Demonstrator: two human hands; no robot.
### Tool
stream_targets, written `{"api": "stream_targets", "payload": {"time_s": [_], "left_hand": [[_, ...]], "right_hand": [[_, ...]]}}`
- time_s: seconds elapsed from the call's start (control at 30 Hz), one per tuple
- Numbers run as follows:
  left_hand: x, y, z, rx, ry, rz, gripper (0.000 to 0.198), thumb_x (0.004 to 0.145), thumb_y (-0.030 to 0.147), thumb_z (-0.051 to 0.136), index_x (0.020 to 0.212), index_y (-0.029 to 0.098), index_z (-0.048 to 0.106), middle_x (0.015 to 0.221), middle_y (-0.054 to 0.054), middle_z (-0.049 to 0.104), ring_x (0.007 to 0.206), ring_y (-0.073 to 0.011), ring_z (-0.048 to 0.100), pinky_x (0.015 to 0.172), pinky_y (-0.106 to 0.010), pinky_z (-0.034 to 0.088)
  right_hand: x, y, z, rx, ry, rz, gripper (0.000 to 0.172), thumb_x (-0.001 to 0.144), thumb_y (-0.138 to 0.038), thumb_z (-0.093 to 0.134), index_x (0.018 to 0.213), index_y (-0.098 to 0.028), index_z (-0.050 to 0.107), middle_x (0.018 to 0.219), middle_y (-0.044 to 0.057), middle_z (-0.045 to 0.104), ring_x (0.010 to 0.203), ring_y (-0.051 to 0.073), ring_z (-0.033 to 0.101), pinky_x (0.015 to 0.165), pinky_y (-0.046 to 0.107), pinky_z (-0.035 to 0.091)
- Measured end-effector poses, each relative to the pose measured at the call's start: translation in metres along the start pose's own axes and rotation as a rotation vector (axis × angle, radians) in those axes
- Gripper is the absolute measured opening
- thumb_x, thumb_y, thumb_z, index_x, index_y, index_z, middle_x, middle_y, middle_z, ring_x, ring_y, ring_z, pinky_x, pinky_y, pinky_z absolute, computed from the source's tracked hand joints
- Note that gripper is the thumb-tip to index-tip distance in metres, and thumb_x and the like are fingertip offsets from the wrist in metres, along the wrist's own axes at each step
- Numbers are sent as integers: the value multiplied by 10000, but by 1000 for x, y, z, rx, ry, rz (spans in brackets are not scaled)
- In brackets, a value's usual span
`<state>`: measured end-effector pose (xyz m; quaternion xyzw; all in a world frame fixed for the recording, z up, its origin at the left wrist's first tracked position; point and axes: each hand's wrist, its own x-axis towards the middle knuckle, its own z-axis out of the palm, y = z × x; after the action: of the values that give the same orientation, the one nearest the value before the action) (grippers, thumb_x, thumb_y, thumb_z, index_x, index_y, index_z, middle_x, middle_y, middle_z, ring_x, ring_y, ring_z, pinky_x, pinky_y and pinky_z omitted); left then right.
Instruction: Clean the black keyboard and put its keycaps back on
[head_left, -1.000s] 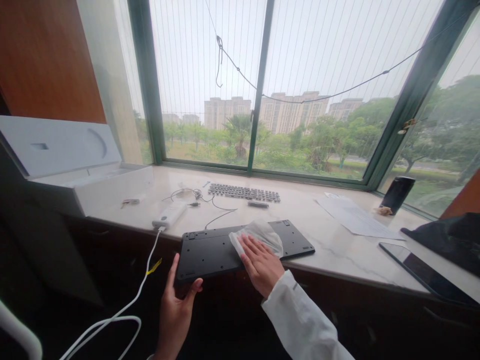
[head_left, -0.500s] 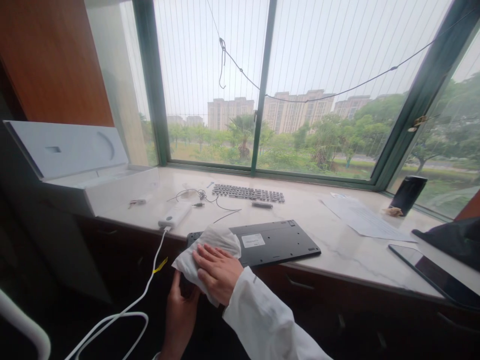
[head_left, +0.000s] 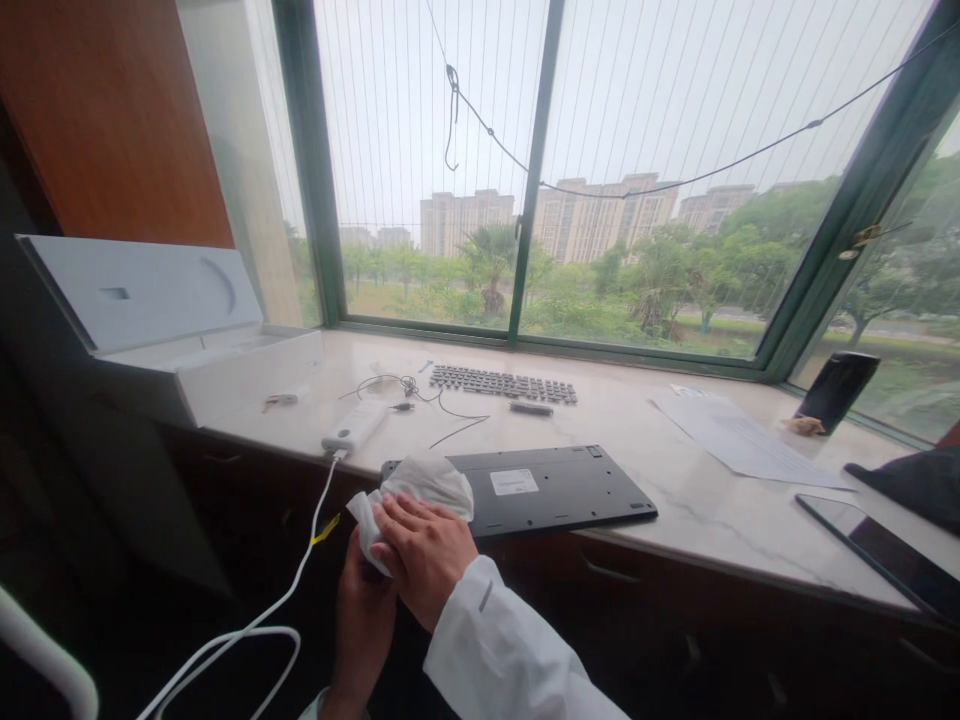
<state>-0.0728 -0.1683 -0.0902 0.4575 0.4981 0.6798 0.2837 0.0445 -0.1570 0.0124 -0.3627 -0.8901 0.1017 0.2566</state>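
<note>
My main concern is the black keyboard base, which lies underside up, its right part on the counter and its left end jutting past the front edge. I judge it light, stiff plastic, fairly smooth and apt to slide, so the rim of a short end looks the soundest hold; its thin shell probably dislikes twisting. The white wipe looks soft, limp and nearly weightless, best kept under spread fingers. My right hand lies palm down over the wipe at the base's left end; whether its fingers grip the cloth or only press it, I cannot tell. My left hand is just below, beside the near left corner, with its fingertips hidden, so I cannot tell how it holds. The base stretches rightward from both hands, its pale label uncovered.
</note>
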Motion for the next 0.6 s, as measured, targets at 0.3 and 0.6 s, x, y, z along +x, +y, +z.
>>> {"api": "stream_targets", "payload": {"time_s": [0.3,0.6], "left_hand": [[1,17,0,-58,10,-61,745,693,271,758,1368,162,463,1272,-142,609,1171,-330,589,976,-454,509],[-2,27,4,-71,-16,-171,937,673,360,791,1474,203,331,949,-25,703,574,-142,610,571,-278,556]], "right_hand": [[-8,14,9,109,186,-174,291,920,-214,528,1157,-287,679,1200,-48,693,1120,148,644,957,217,492],[3,30,-9,442,337,153,254,841,-152,563,938,-253,774,939,7,772,865,189,726,805,289,566]]}}
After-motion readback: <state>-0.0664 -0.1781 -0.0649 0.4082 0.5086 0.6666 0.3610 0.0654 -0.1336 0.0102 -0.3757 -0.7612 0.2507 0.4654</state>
